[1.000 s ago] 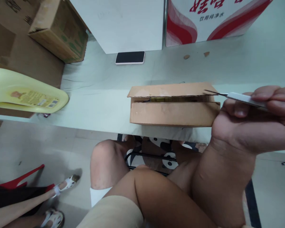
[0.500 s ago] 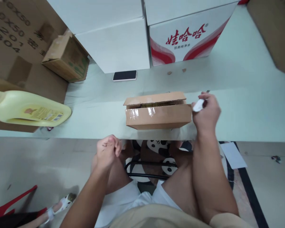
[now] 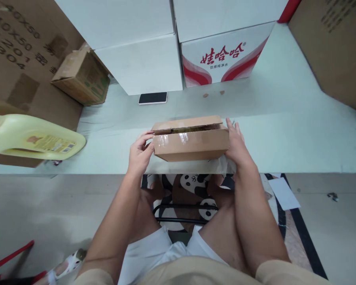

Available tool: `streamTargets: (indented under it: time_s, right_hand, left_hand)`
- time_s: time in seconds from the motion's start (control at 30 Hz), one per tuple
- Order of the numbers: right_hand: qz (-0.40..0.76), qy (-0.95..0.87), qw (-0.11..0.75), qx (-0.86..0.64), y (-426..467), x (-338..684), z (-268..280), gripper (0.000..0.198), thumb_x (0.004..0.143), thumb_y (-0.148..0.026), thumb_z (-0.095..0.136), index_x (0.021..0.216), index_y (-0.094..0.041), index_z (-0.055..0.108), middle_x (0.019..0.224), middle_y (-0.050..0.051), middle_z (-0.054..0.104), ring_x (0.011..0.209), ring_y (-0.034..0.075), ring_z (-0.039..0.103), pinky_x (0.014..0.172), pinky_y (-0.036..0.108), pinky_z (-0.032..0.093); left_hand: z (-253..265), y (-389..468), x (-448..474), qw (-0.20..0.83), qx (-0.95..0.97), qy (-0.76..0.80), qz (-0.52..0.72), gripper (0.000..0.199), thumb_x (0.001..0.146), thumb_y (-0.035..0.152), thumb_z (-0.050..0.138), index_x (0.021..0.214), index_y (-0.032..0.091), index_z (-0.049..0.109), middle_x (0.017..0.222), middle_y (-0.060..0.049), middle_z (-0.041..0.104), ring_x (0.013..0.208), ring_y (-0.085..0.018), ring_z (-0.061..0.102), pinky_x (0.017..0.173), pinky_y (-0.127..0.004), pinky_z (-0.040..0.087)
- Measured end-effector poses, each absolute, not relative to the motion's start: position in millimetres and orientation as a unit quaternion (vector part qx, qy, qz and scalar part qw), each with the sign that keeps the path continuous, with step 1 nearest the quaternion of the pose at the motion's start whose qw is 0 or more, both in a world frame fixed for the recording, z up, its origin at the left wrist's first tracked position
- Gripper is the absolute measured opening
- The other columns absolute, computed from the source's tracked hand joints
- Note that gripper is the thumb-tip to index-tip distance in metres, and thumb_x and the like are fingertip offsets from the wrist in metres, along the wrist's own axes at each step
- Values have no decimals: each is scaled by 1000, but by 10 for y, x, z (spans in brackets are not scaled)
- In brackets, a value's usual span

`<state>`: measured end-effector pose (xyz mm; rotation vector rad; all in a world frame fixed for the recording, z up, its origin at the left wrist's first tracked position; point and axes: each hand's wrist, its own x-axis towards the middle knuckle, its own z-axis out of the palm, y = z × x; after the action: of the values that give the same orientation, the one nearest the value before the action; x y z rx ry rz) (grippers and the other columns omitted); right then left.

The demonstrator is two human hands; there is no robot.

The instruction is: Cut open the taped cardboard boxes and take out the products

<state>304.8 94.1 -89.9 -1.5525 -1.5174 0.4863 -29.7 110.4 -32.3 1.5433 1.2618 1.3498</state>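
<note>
A small brown cardboard box (image 3: 191,144) lies near the front edge of the table, clear tape on its front side. Its top flap stands slightly raised, and something greenish shows in the gap. My left hand (image 3: 141,152) grips the box's left end, thumb at the front corner and fingers farther back. At the right end, my right hand (image 3: 239,144) presses against the side with its fingers stretched along it; the thumb is mostly hidden. Some clear plastic (image 3: 225,165) shows below the right end of the box, by my right wrist.
Behind the box are a phone (image 3: 153,98), stacked white cartons (image 3: 142,67) and a red-and-white water carton (image 3: 222,59). A yellow bottle (image 3: 47,136) lies at the left before a large brown carton (image 3: 20,79). Another brown carton (image 3: 335,51) stands right.
My left hand has risen from over my lap to the box's left end. My right hand has moved onto the right end; the white-handled object it held is no longer visible in it.
</note>
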Motion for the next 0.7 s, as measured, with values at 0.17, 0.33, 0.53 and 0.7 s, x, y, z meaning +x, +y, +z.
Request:
streamTargets:
  time_s: [0.17, 0.33, 0.53, 0.7]
  right_hand:
    - [199, -547, 600, -549, 803, 2856, -453, 12, 90, -31, 60, 91, -25, 71, 95, 4, 70, 94, 21, 68, 88, 40, 57]
    - [194, -617, 600, -470, 672, 2656, -288, 32, 97, -37, 52, 89, -27, 81, 125, 7, 60, 123, 26, 60, 101, 46, 53]
    - [173, -708, 544, -415, 615, 2468, -259, 38, 99, -47, 46, 97, -31, 81, 155, 0, 41, 146, 34, 41, 121, 57, 40]
    - [170, -649, 618, -409, 646, 2298, -320, 61, 101, -68, 30, 82, -26, 70, 151, 2, 42, 143, 36, 46, 115, 54, 48]
  left_hand:
    - [-339, 1216, -311, 362, 649, 476, 470, 51, 73, 71, 81, 89, 23, 82, 149, -12, 55, 133, -30, 60, 117, -45, 52]
    - [-287, 1240, -351, 470, 632, 426, 445, 75, 81, 89, 52, 91, 21, 83, 165, -7, 37, 141, -36, 54, 115, -44, 56]
    - [-297, 1205, -685, 419, 671, 417, 447, 69, 88, 82, 48, 79, 22, 81, 163, -5, 37, 143, -36, 50, 123, -47, 47]
    - [-372, 1154, -759, 362, 619, 414, 561, 51, 84, 75, 61, 71, 26, 73, 148, -1, 51, 126, -28, 60, 116, -46, 53]
